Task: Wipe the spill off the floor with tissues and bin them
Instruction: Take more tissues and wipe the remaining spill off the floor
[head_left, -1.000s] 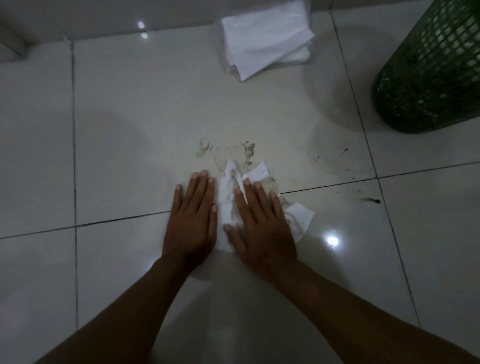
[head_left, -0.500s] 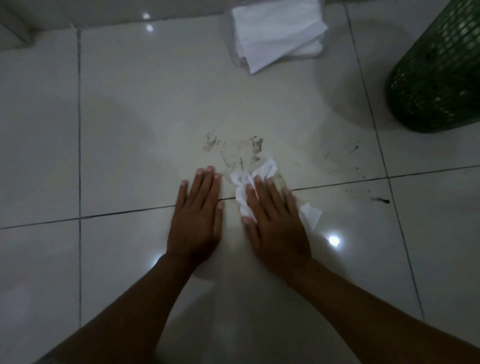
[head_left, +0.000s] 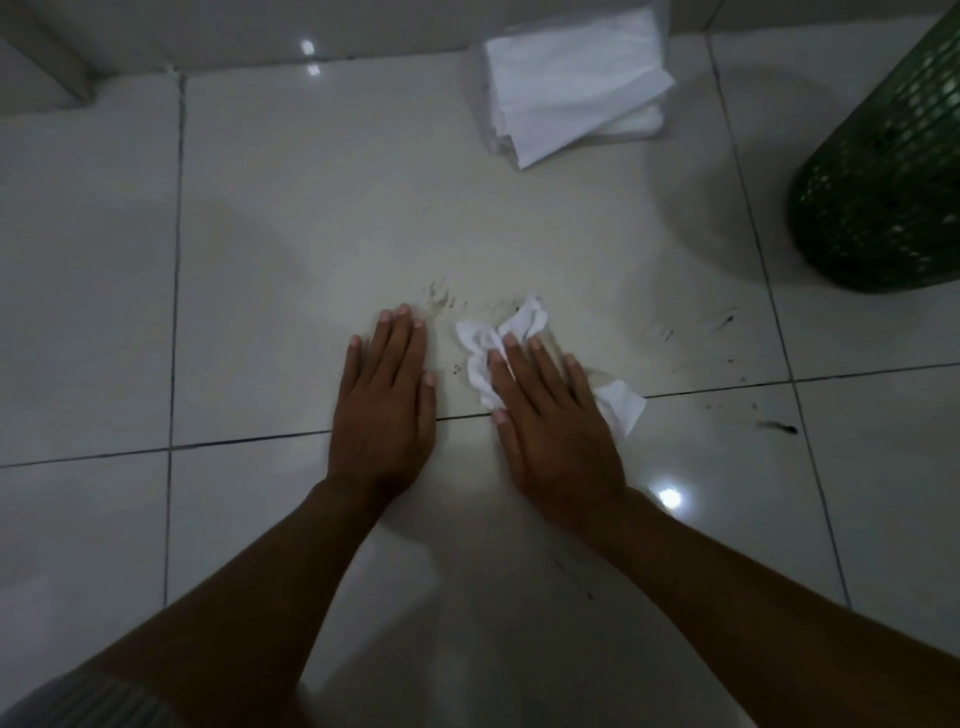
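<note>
On the floor (head_left: 291, 218), mid-tile, wiping step is in hand. Right hand (head_left: 558, 415) lies flat, fingers straight, pressing a tissue (head_left: 485, 348) onto the spill (head_left: 444, 299). Left hand (head_left: 384, 400) is flat on the bare tile just beside it, fingers straight, holding nothing; looks like a brace.

Tissue: white, crumpled into a wad ahead of the right fingertips, one flatter corner sticking out past the little-finger side. It sits across the tile joint, mostly under the palm. Can't tell how soiled the underside is.

Spill: brownish smears just beyond both sets of fingertips, only faint now. Separate dark specks (head_left: 774, 426) lie well to the right, untouched.

Judgement: wiping maybe half done. Next move calls for pushing the wad forward over the remaining smears, then out right to the specks, likely with a fresh sheet from the stack (head_left: 571, 83) at top. Binning not yet started; green mesh bin (head_left: 883, 197) stands far right, well apart.
</note>
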